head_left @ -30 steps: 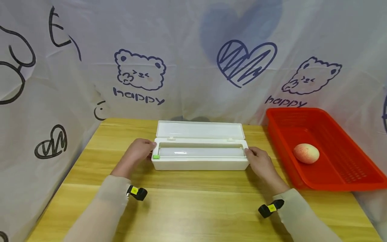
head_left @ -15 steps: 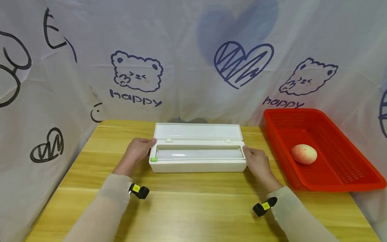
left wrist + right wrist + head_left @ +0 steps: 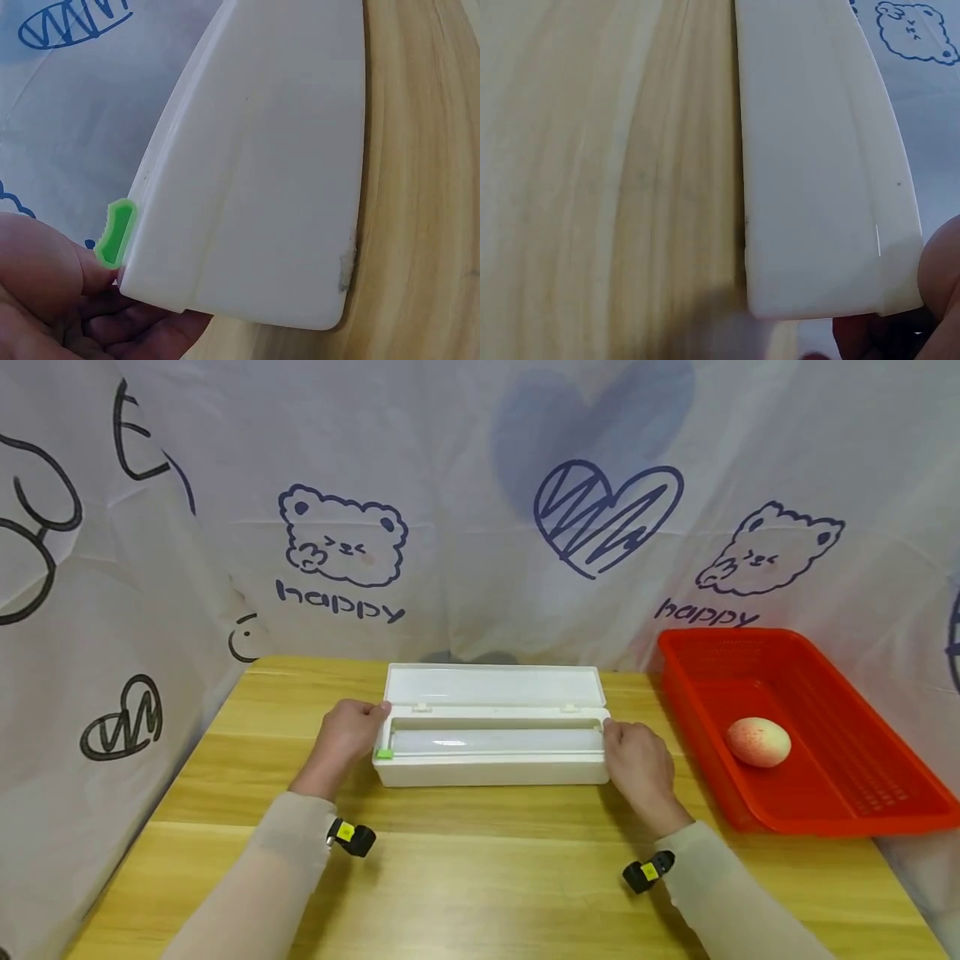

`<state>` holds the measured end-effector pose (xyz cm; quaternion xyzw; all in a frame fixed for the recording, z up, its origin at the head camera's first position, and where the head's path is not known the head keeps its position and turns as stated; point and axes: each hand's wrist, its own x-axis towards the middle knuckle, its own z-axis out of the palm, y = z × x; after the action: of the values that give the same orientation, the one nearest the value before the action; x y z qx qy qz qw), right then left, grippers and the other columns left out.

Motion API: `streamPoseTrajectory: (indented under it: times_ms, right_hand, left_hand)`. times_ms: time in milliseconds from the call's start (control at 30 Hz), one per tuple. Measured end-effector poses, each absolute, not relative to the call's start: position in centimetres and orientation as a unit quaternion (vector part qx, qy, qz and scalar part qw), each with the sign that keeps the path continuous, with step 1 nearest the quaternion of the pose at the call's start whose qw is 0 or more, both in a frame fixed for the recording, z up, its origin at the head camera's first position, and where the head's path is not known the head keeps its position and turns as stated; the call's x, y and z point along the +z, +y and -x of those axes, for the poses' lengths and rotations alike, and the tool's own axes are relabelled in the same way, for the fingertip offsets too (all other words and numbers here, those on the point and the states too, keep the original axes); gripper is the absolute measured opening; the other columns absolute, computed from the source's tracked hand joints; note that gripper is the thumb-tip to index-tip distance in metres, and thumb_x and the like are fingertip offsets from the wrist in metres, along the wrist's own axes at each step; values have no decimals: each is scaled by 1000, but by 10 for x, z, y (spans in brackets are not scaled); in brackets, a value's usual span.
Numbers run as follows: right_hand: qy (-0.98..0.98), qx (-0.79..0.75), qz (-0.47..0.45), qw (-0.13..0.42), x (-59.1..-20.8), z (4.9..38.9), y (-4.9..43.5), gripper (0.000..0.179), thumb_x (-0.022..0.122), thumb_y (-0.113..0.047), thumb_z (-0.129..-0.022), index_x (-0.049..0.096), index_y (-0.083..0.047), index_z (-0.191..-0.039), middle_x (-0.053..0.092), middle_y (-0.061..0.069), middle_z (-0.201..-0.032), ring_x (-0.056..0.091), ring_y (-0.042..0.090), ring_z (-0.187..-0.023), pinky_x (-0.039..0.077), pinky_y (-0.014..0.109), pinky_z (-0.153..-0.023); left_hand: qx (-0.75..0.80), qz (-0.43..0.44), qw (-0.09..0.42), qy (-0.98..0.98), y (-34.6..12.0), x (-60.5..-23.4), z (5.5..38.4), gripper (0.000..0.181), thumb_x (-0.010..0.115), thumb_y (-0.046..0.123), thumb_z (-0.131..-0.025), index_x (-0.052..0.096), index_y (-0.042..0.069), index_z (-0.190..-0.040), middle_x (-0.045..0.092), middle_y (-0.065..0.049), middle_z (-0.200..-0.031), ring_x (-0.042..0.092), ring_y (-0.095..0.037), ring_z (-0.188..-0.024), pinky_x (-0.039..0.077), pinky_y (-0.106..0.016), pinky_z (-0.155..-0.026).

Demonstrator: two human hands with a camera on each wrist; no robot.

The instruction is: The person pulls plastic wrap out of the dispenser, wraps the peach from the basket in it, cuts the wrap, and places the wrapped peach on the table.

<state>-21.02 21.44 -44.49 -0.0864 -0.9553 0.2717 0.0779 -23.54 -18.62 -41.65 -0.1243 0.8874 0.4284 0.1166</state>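
A long white plastic wrap dispenser [image 3: 491, 771] lies on the wooden table with its hinged lid [image 3: 495, 684] tilted back. Inside it a pale, shiny roll [image 3: 497, 741] is visible. A small green slider [image 3: 116, 234] sits at its left front corner. My left hand [image 3: 348, 736] grips the left end, thumb on top and fingers curled by the end wall. At the opposite end, my right hand [image 3: 639, 762] grips the dispenser, its thumb near the top edge. Its fingers are only partly seen in the right wrist view.
To the right stands a red plastic basket [image 3: 840, 693] with a peach [image 3: 758, 742] in it. A pale curtain with printed bears and hearts [image 3: 465, 527] hangs close behind the table [image 3: 480, 877] and along its left side.
The right hand has shifted inward and closer around the dispenser's right end. The left hand keeps its grip. The dispenser has barely moved, and the view has shifted slightly.
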Motion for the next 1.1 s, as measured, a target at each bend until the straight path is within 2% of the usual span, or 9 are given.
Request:
streamPoseTrajectory:
  times_ms: [167,267,433,567,667,767,867,1000,1100]
  right_hand:
    - [-956,268,89,81,-442,208,213,54,42,-39,-112,66,-11,-72,64,13,-78,62,33,-75,39,36,-57]
    - [-955,269,82,97,-443,207,212,54,42,-39,-111,73,-9,-79,69,16,-85,64,36,-79,44,40,-59]
    - [-955,263,62,119,-448,207,212,50,45,-37,-112,80,-2,-104,72,23,-100,66,43,-91,52,54,-76]
    - [-948,288,59,123,-450,208,213,49,48,-37,-111,78,1,-113,71,24,-102,65,43,-95,52,55,-82]
    - [-933,343,54,95,-450,209,216,50,51,-39,-110,73,2,-129,68,26,-111,62,41,-103,49,52,-87]
    - [-918,395,25,35,-451,207,223,56,54,-40,-110,59,3,-146,64,28,-126,56,40,-116,47,52,-97]
    - [-906,423,-13,-17,-450,204,230,63,62,-35,-107,48,4,-154,59,29,-141,54,39,-126,46,53,-108]
    - [-895,442,-24,-52,-449,199,235,60,72,-29,-102,55,8,-146,66,26,-133,61,34,-114,54,42,-96]
    - [-891,450,-5,-62,-449,197,235,52,75,-30,-100,63,8,-134,70,19,-109,62,27,-92,53,31,-75]
  left_hand:
    - [410,113,104,899,-184,-414,235,54,44,38,-114,60,-4,-143,64,-23,-140,60,-33,-111,54,-43,-93]
    - [391,99,92,910,-183,-413,235,52,41,36,-115,63,-4,-140,67,-23,-135,62,-33,-108,54,-43,-89]
    - [365,79,81,924,-181,-415,236,48,37,32,-116,68,-3,-126,70,-19,-114,60,-30,-95,51,-38,-78]
    - [350,67,67,932,-180,-417,237,46,37,31,-116,69,-1,-109,65,-15,-93,58,-29,-84,48,-37,-72]
    - [352,73,63,931,-179,-419,237,46,37,32,-116,67,1,-100,59,-13,-83,55,-27,-79,45,-36,-68]
    - [361,83,62,927,-176,-419,237,47,38,33,-116,68,1,-100,58,-12,-83,54,-27,-78,45,-35,-66]
    - [369,87,61,923,-176,-419,237,47,38,34,-115,68,1,-99,59,-13,-84,55,-27,-79,45,-34,-65]
    - [385,96,69,915,-177,-420,236,48,38,36,-115,71,0,-110,64,-16,-95,57,-27,-83,46,-33,-66]
    - [393,94,75,911,-178,-419,236,49,39,36,-115,70,-1,-128,69,-19,-113,60,-28,-92,48,-33,-70]
